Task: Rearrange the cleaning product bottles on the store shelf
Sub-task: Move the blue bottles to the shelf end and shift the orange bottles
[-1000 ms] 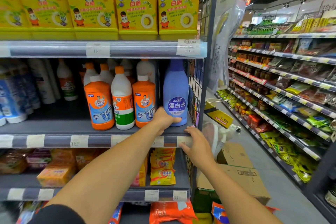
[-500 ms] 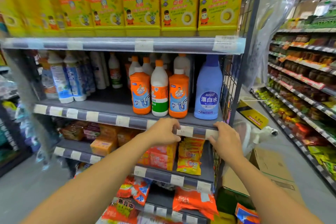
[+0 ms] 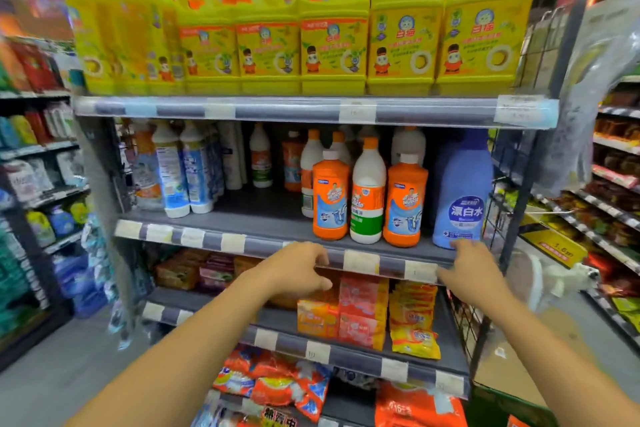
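Only two hands and two forearms of the person are seen. The left hand [image 3: 298, 270] is placed just below the picture's middle, toward 6 o'clock, and the left forearm [image 3: 194, 350] is drawn out from it toward 7 o'clock. The right hand [image 3: 471, 274] is placed toward 4 o'clock, and the right forearm [image 3: 540, 357] is drawn out toward 5 o'clock. Both forearms are shown uncovered from the wrist to the picture's lower edge. They are made to look slim at the wrist and very broad near that edge by the wide lens. The fingers are softened by blur, so nails cannot be told.
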Demonstrator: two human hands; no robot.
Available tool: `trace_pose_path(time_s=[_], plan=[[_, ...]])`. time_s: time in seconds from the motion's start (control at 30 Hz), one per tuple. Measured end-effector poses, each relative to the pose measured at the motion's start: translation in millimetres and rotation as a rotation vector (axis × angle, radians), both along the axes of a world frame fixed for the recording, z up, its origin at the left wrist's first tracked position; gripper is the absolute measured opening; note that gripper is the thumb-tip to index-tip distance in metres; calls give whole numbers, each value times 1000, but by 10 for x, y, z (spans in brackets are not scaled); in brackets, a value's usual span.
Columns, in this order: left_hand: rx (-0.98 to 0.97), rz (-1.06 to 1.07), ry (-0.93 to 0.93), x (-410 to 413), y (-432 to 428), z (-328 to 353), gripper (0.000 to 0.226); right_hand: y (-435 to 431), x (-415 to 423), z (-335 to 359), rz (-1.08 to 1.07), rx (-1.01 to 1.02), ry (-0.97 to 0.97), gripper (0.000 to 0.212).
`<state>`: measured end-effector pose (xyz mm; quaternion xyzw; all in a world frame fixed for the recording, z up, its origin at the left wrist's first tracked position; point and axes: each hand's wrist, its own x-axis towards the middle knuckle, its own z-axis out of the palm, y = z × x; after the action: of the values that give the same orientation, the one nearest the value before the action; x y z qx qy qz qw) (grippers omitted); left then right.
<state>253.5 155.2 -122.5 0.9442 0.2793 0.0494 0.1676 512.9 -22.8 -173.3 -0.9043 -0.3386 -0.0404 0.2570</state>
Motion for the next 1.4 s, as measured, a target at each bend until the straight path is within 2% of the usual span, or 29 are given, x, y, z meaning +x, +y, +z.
trace_pose_path(time_s=[0.07,0.2,0.43,0.57,0.7,0.77,0.9,1.13,1.4], plan=[[-4,22,-43,-86,166,9,42,116,-197,95,-5,70,70,69],[9,20,-68,-119,414,-15,40,272,-501,239,-64,163,54,70],[-51,-34,-111,-36,594,-124,43,417,-801,284,-168,217,98,74],[-136,14,-287,110,636,-105,65,511,-801,357,-177,272,112,78],[-315,130,-573,339,652,-27,95,640,-648,465,-195,408,182,96],[-386,163,-666,480,660,-25,101,704,-552,466,-203,434,218,103],[-422,232,-739,755,683,-52,98,874,-360,452,-195,515,279,102],[-405,276,-787,1053,785,-142,86,1163,-135,348,-195,577,287,71],[-373,298,-799,1194,861,-192,73,1230,59,234,-167,594,220,69]])
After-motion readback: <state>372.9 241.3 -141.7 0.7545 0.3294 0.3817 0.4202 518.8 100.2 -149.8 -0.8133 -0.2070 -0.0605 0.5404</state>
